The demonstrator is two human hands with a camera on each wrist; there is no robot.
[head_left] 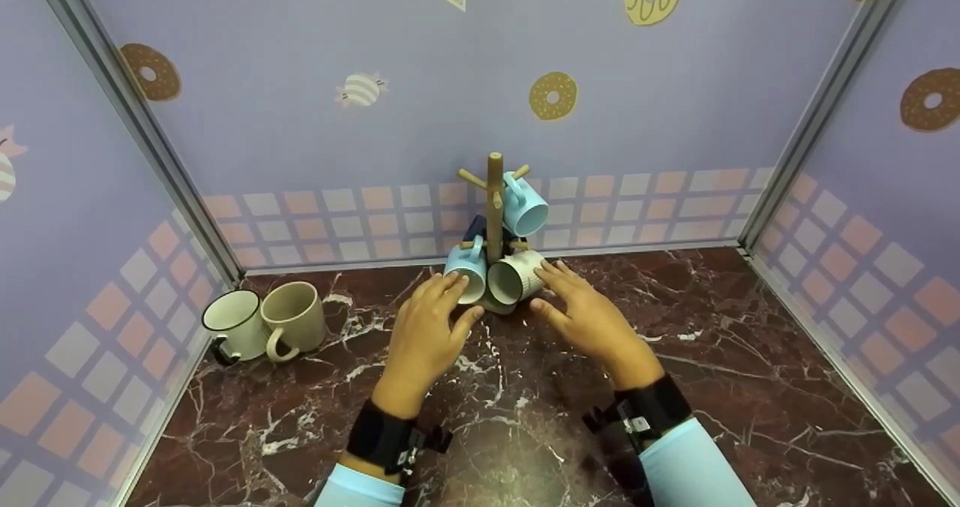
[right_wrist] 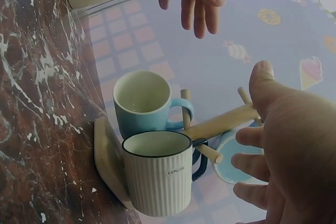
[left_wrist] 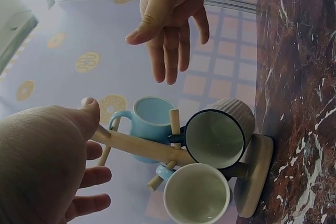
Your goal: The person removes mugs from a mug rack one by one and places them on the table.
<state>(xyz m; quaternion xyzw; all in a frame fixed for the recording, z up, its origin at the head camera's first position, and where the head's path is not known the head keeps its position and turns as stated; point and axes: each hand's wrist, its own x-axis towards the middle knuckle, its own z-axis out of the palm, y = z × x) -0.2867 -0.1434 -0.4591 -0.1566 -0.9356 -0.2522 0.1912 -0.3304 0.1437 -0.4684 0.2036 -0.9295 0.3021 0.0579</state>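
Both hands spread, fingers relaxed, gripping nothing: left hand (head_left: 427, 323) beside blue mug (head_left: 466, 267), right hand (head_left: 589, 316) beside ribbed white mug (head_left: 516, 276). Mug tree (head_left: 494, 199) upright, pole vertical, near back wall; lower mugs' mouths face viewer.

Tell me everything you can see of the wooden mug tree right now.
The wooden mug tree stands upright on the marble counter near the back wall: a pale wood post with short angled pegs on a flat wood base. Mugs hang from its pegs by their handles: two light blue, one ribbed white with a dark rim, one dark mug behind. Both hands hover open beside the lower mugs; contact is unclear.
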